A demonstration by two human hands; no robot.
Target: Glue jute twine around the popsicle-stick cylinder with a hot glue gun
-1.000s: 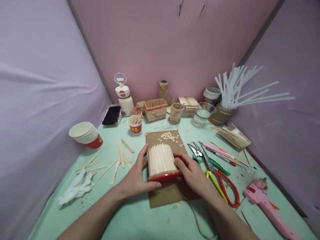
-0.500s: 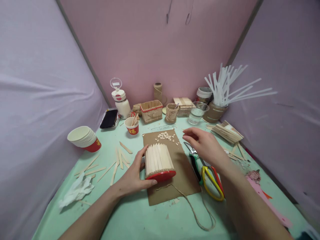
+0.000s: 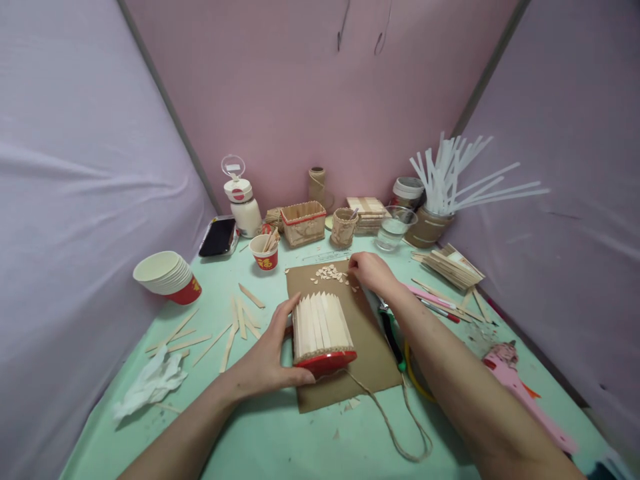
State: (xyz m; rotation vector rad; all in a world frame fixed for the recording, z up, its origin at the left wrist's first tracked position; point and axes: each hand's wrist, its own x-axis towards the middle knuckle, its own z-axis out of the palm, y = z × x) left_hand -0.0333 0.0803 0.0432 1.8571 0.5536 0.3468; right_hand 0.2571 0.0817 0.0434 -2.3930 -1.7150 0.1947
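At the left of the frame, thin, flat wooden sticks point(image 3: 240, 317) lie scattered near a crumpled white tissue point(image 3: 151, 383); it would help to hold your left forearm clear of both. At lower centre, your left hand point(image 3: 265, 357) curves in a wide C about the left side of the stick-walled cup point(image 3: 323, 323), fingers along the wall and thumb by the base, so you have hold of it one-handed. The cup is tipped, with its red base point(image 3: 325, 363) showing toward you; a light, even hold seems best, since pressing hard on the slats could loosen them. Its walls are pale, smooth, narrow slats ending in sharp points, with a braided band above the glossy round base.

Beneath it, the matt brown cardboard point(image 3: 367, 343) carries small teardrop-shaped wood chips point(image 3: 329, 272) just above centre. At their right edge, your right hand point(image 3: 373, 272) has its fingertips drawn nearly together; whether a chip is between them, you cannot tell from here. Picking such flimsy pieces calls for a gentle fingertip pinch by the edges. Rough twine point(image 3: 387, 423) loops at lower right of centre; mind it doesn't snag your right forearm.
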